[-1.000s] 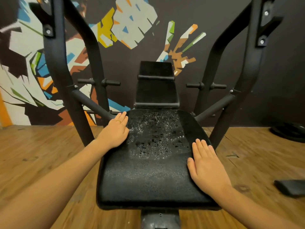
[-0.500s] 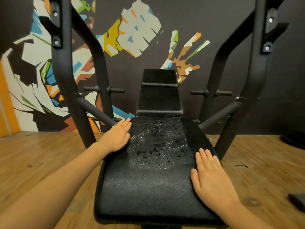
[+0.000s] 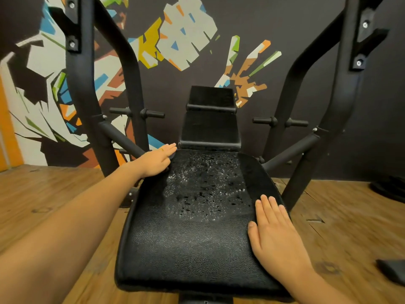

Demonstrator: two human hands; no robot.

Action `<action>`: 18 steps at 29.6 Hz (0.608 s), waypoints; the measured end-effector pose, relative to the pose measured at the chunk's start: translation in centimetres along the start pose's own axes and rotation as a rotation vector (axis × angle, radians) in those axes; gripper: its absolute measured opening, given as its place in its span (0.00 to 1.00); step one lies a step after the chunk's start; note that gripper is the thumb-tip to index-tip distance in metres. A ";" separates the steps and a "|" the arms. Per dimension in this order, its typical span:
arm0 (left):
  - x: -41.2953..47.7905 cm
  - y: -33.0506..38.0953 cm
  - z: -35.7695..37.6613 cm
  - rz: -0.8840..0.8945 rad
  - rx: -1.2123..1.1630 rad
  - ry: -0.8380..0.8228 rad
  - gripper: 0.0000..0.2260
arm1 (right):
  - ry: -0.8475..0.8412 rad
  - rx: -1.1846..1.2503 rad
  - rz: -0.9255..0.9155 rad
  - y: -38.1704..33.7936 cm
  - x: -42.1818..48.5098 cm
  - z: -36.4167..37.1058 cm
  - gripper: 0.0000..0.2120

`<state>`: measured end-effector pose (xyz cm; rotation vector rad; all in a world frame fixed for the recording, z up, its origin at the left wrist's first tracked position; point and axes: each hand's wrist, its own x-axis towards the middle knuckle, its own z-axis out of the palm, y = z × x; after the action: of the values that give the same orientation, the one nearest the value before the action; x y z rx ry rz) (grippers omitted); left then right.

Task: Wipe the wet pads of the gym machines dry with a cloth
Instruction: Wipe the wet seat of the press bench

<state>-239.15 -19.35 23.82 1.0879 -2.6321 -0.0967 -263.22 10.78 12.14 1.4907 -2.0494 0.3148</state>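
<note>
– Two hands rest on the seat pad [image 3: 192, 249]. Our left hand [image 3: 153, 161] lies on its far left corner and our right hand [image 3: 277, 235] lies flat on its right edge. How do the fingers stand?
– On both hands they are straight and close together. We hold nothing.
– Where is the pad, and how is it oriented?
– It is at the centre of our view. Its long axis runs from us toward the mural wall [image 3: 197, 40], and its far end meets the narrower back pad [image 3: 210, 126]. Water droplets [image 3: 203, 187] cover the middle and far part.
</note>
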 end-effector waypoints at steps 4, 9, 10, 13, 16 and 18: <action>-0.4 -1.2 -0.1 0.078 0.016 -0.035 0.25 | 0.015 -0.001 -0.002 0.0 0.2 0.1 0.31; -0.4 -0.4 0.7 0.049 0.041 0.027 0.24 | 0.021 0.005 -0.006 0.0 0.1 0.0 0.31; -0.3 -0.3 0.7 0.031 0.039 0.040 0.24 | 0.024 0.003 -0.006 0.0 0.1 -0.1 0.31; 0.5 -0.1 0.4 0.013 0.026 0.040 0.24 | 0.019 0.006 0.000 0.0 0.1 0.0 0.31; 1.7 0.4 -0.1 0.002 0.026 0.027 0.24 | 0.029 -0.001 -0.015 -0.1 0.3 -0.2 0.31; 2.3 0.6 0.0 -0.019 0.020 0.057 0.24 | 0.039 -0.006 -0.016 -0.2 0.3 -0.1 0.31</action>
<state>-241.08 -20.56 24.48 1.1054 -2.5783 -0.0422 -263.07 10.58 12.39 1.4853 -2.0051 0.3290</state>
